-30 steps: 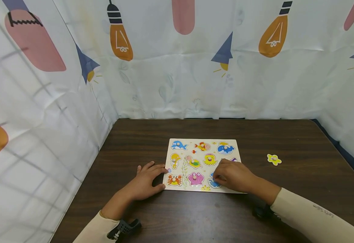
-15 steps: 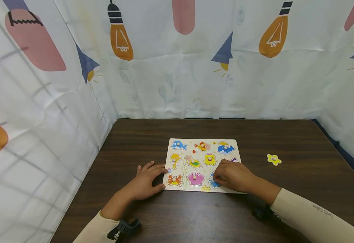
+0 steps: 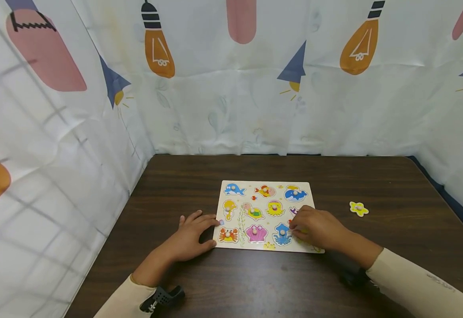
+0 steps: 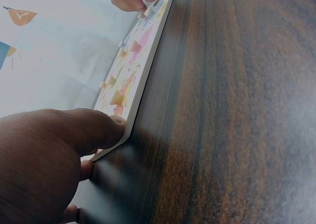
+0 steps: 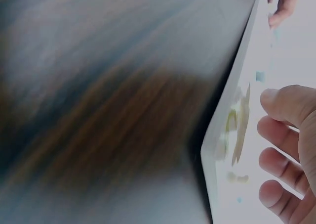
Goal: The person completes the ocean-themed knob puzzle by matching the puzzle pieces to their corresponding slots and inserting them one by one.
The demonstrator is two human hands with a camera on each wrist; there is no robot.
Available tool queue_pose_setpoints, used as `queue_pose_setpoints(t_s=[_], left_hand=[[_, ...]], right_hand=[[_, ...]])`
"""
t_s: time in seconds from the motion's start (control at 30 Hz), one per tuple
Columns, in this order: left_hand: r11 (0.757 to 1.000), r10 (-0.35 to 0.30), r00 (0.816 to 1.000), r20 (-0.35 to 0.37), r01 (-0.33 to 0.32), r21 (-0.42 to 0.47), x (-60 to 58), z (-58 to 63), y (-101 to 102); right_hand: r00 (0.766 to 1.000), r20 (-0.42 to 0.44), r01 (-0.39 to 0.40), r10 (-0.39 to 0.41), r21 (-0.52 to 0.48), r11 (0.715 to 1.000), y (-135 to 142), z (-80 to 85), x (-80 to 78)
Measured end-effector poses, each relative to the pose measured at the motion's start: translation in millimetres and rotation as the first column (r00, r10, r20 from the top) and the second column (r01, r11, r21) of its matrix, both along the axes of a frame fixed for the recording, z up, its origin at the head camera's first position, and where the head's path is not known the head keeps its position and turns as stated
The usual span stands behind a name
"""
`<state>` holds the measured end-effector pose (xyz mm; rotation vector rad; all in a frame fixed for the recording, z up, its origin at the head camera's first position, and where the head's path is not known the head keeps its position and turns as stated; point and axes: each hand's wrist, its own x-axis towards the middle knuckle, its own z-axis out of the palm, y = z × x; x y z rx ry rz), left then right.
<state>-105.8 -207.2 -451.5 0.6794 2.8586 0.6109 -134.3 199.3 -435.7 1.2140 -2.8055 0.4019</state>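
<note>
A pale wooden peg puzzle board (image 3: 251,223) with colourful sea animal pieces lies flat on the table. My left hand (image 3: 193,237) rests at its left edge with fingers extended; the thumb (image 4: 101,130) lies against the near corner in the left wrist view. Over the board's right side hovers my right hand (image 3: 320,227), its fingers loosely bent. Between thumb and fingertips (image 5: 271,130) nothing shows in the right wrist view. Just left of this hand sits a blue squid piece (image 3: 282,235) in its slot. Part of the board's lower right is hidden behind the hand.
A yellow starfish piece (image 3: 359,209) lies alone on the dark wooden table (image 3: 255,287), right of the board. A white patterned curtain (image 3: 223,110) hangs behind the table and along its left side.
My right hand has let go of the blue squid piece and shifted a little to the right, uncovering it. The left hand stays in place.
</note>
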Motion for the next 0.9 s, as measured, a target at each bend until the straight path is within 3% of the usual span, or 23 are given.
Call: queue_pose_setpoints(t_s=[0.37, 0.9], left_hand=[[1.0, 0.007, 1.0, 0.009, -0.007, -0.008, -1.0, 1.2, 0.5], [1.0, 0.016, 1.0, 0.012, -0.015, -0.013, -0.7, 1.6, 1.3]], right_hand=[[0.986, -0.011, 0.164, -0.164, 0.014, 0.986, 27.2, 5.1, -0.2], [0.957, -0.076, 0.276, -0.278, -0.04, 0.96, 78.9, 6.1, -1.8]])
